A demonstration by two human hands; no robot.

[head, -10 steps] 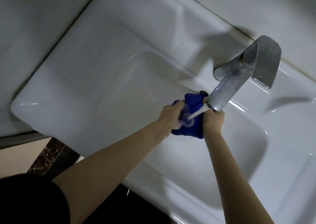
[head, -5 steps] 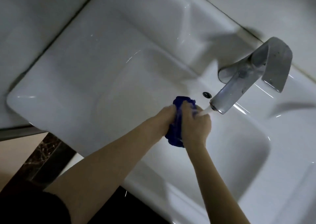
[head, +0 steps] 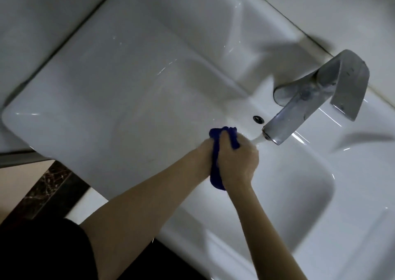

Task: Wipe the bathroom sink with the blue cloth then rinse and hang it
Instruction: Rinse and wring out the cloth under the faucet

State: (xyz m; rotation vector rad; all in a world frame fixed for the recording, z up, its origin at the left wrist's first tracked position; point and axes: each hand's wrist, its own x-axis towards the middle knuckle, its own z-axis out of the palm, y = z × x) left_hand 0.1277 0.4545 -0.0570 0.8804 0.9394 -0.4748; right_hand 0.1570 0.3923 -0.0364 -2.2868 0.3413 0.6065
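The blue cloth (head: 214,170) is bunched tight between both hands over the basin of the white sink (head: 119,100). My right hand (head: 236,162) wraps over it from the front, and my left hand (head: 203,157) presses against it from the left. Most of the cloth is hidden by the hands; a fold sticks out at the top and a lump below. Water (head: 257,140) runs from the chrome tap (head: 303,110) onto my right hand and the cloth.
The overflow hole (head: 258,118) sits in the basin wall just left of the spout. A pale wall (head: 32,23) borders the sink at the left and top. Dark marble trim (head: 49,192) and floor lie below the sink's front corner.
The hands closed together around the cloth, the right hand moving over it from the right. They shifted slightly left of the spout, and the water now lands on the right hand.
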